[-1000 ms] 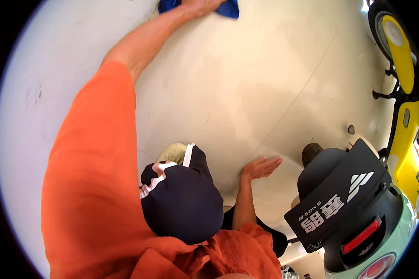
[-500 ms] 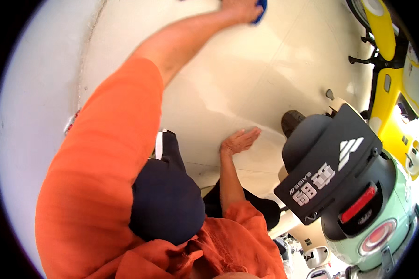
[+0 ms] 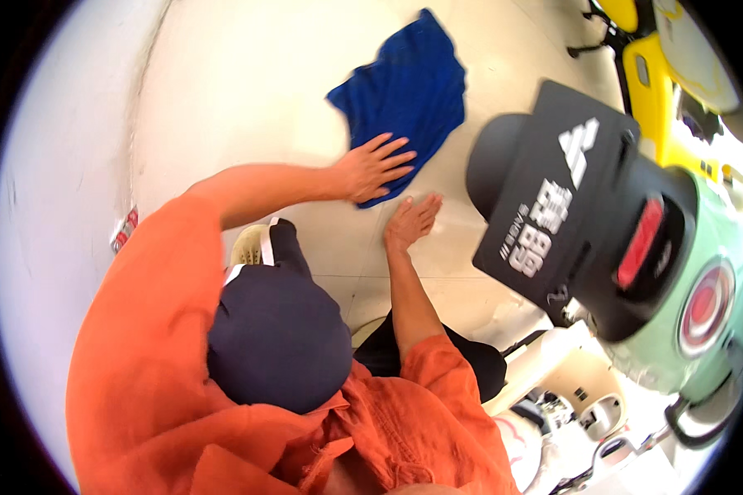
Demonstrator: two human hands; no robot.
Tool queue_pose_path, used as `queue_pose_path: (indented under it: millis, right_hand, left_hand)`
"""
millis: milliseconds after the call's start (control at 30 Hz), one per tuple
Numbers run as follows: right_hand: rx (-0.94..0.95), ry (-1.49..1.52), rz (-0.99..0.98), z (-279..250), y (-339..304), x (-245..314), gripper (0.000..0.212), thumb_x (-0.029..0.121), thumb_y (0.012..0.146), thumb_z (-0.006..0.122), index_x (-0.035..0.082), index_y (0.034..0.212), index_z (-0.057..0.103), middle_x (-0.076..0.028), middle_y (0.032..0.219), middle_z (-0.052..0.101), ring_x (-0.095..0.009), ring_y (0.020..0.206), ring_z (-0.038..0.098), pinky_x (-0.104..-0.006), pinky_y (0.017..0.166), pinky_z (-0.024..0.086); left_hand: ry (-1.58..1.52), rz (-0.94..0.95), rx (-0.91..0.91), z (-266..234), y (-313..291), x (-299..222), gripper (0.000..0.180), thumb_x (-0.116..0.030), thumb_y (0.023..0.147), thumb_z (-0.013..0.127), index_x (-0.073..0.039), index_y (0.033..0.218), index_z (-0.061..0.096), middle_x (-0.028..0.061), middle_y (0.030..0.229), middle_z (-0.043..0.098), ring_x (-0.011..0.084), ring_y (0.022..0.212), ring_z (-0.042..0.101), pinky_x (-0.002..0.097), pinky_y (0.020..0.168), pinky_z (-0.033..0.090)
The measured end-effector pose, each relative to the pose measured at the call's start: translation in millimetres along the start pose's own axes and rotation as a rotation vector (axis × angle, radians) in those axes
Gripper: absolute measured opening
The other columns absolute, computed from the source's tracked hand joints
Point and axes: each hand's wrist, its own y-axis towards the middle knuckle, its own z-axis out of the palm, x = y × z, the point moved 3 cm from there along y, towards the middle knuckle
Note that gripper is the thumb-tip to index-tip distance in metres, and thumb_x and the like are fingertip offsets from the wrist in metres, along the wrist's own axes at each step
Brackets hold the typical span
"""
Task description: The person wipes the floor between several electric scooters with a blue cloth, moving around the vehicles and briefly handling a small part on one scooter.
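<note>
A dark blue cloth (image 3: 417,82) lies spread on the pale tiled floor (image 3: 248,99). My left hand (image 3: 373,169) rests flat on the cloth's near end, fingers spread and stretched out to the right. Just right of and nearer than it, my right hand (image 3: 411,221) is laid palm down on the bare floor, its fingers extended and holding nothing. The two hands are a short gap apart. The underside of the cloth is hidden.
A mint-green scooter (image 3: 677,330) with a black plate (image 3: 545,198) stands close on my right. Behind it are yellow scooter parts (image 3: 648,91). A white wall (image 3: 58,190) runs along the left, with a small red-and-white object (image 3: 125,229) at its foot. My bent knee (image 3: 281,338) is below.
My left hand has come back toward me from the far floor, and the cloth has come into full view with it. My right hand stays on the floor. The view has shifted somewhat.
</note>
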Motion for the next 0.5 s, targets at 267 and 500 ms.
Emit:
queue_pose_path:
  millis: [267, 500]
  right_hand:
    - [0.434, 0.103, 0.008, -37, 21, 8, 0.068, 0.034, 0.093, 0.049, 0.003, 0.146, 0.022, -0.021, 0.153, 0.021, -0.036, 0.138, 0.029, -0.0546, 0.108, 0.024]
    - [0.510, -0.019, -0.178, -38, 26, -16, 0.082, 0.043, 0.090, 0.055, 0.003, 0.148, 0.015, -0.018, 0.156, 0.009, -0.034, 0.144, 0.013, -0.0485, 0.112, 0.022]
  left_hand:
    - [-0.078, 0.293, 0.152, 10, -92, -52, 0.054, -0.035, 0.090, 0.058, -0.020, 0.140, 0.045, 0.0048, 0.154, 0.029, 0.0267, 0.144, 0.018, 0.0489, 0.116, 0.012]
    - [-0.039, 0.290, 0.043, -22, -35, 22, 0.057, -0.022, 0.075, 0.070, -0.018, 0.130, 0.054, 0.0069, 0.139, 0.045, 0.0288, 0.133, 0.039, 0.0475, 0.107, 0.032]
